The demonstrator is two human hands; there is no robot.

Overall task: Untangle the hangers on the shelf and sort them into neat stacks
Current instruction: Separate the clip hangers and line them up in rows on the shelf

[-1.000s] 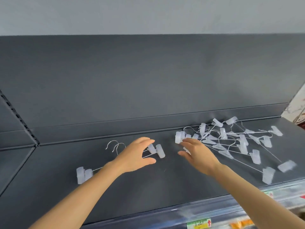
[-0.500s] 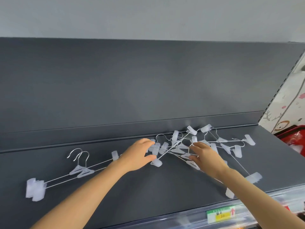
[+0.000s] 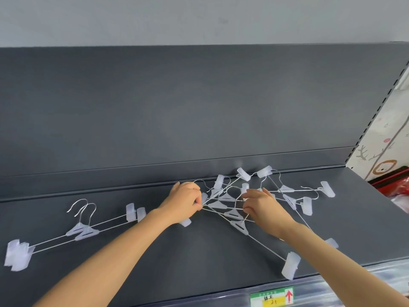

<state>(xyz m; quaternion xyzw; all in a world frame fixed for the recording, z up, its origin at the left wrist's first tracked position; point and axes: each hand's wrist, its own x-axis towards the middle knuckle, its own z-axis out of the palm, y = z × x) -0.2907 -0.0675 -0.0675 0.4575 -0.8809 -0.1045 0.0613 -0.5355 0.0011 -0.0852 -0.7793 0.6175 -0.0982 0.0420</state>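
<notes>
Curling, left hand (image 3: 183,202) and right hand (image 3: 263,207) pinch hangers (image 3: 228,197).

2 hangers (image 3: 84,231) lie stacked on the left part of the shelf (image 3: 199,262), hooks toward the back panel (image 3: 199,107). To their right, across a gap, a tangle of hangers (image 3: 226,198) lies right of centre. Its rear clips sit at the foot of the back panel, and 1 clip (image 3: 291,265) reaches near the shelf's front edge. The left hand (image 3: 184,201) grips wires at the tangle's left side; the right hand (image 3: 263,204) pinches a wire in its middle. A price label (image 3: 271,299) sits on the front rail (image 3: 332,289), below the tangle. A wall (image 3: 380,140) stands right of the shelf.
</notes>
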